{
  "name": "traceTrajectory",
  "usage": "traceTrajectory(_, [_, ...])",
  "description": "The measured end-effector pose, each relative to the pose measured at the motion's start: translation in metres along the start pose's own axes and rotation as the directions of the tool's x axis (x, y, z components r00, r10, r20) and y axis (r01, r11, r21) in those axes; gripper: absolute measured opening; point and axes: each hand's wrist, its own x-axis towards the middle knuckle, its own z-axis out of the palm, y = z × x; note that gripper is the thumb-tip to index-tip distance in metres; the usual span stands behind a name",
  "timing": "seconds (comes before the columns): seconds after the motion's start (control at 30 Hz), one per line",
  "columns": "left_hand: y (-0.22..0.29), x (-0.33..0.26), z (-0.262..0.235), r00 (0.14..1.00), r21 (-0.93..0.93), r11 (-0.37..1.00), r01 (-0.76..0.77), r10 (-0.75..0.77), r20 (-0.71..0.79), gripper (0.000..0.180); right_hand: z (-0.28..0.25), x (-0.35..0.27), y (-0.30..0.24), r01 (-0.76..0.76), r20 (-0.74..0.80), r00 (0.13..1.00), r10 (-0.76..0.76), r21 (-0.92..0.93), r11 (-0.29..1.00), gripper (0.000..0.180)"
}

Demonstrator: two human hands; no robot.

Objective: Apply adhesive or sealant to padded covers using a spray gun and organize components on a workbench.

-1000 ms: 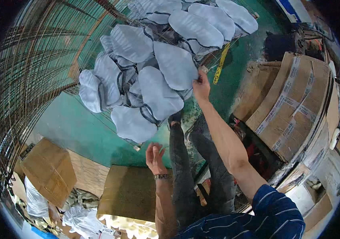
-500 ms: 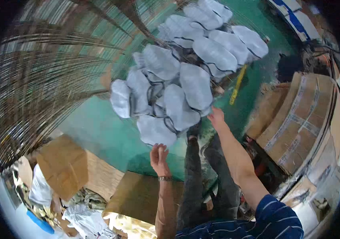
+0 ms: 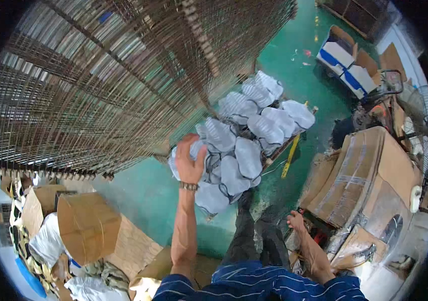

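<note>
A pile of pale grey, rounded bundles [image 3: 248, 158] with dark bands between some of them lies low over the green floor, in front of my legs. My left hand [image 3: 191, 163] is raised over the pile's near left end, thumb and fingers apart, and hides part of a bundle behind it. Whether it touches that bundle I cannot tell. My right hand [image 3: 296, 220] hangs low beside my right leg with its fingers curled, and nothing shows in it. Nearest to it is the stack of flattened cardboard.
A tall rack of thin wire shelves [image 3: 138, 75] fills the far left. Brown cardboard [image 3: 342, 175] is stacked at right. An open carton [image 3: 91, 226] and white plastic bags [image 3: 96, 286] lie at lower left. Blue-and-white boxes [image 3: 342, 62] stand far right; yellow tape [image 3: 290, 156] marks the floor.
My left hand has risen and moved forward over the pile's left end. My right hand has drawn back from the pile to my right side. The view has tilted up, showing more rack.
</note>
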Motion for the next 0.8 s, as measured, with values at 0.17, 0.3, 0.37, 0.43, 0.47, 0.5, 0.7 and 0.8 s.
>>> traceTrajectory(0.17, [-0.042, 0.06, 0.009, 0.967, 0.255, 0.939, -0.232, 0.195, 0.163, 0.051, -0.066, -0.068, 0.026, 0.053, -0.086, 0.996, -0.029, 0.29, 0.956, 0.044])
traceTrajectory(0.3, [-0.077, 0.085, 0.028, 0.945, 0.349, 0.882, -0.317, 0.262, 0.197, 0.061, -0.086, -0.112, 0.072, 0.04, -0.234, 0.971, 0.05, 0.365, 0.93, 0.04])
traceTrajectory(0.37, [-0.083, 0.087, 0.022, 0.948, 0.417, 0.858, -0.3, 0.221, 0.227, 0.064, -0.079, -0.138, 0.081, 0.01, -0.22, 0.971, 0.095, 0.434, 0.901, 0.038])
traceTrajectory(0.43, [-0.085, 0.094, 0.036, 0.958, 0.486, 0.839, -0.246, 0.134, 0.254, 0.071, -0.074, -0.154, 0.125, -0.016, -0.289, 0.941, 0.176, 0.481, 0.877, 0.034])
traceTrajectory(0.47, [-0.08, 0.095, 0.046, 0.95, 0.465, 0.844, -0.268, 0.151, 0.274, 0.071, -0.067, -0.164, 0.148, -0.048, -0.333, 0.909, 0.252, 0.516, 0.855, 0.031])
traceTrajectory(0.5, [-0.076, 0.091, 0.046, 0.954, 0.523, 0.807, -0.275, 0.163, 0.251, 0.071, -0.057, -0.176, 0.157, -0.056, -0.33, 0.906, 0.266, 0.53, 0.846, 0.031])
traceTrajectory(0.7, [-0.035, 0.024, 0.077, 0.972, 0.547, 0.814, -0.194, 0.085, 0.218, 0.061, -0.011, -0.229, 0.257, -0.281, -0.154, 0.828, 0.539, 0.719, 0.636, 0.014])
traceTrajectory(0.8, [-0.01, -0.043, 0.113, 0.949, 0.641, 0.738, -0.21, -0.005, 0.317, 0.061, 0.02, -0.252, 0.223, -0.251, -0.14, 0.793, 0.593, 0.812, 0.528, 0.015])
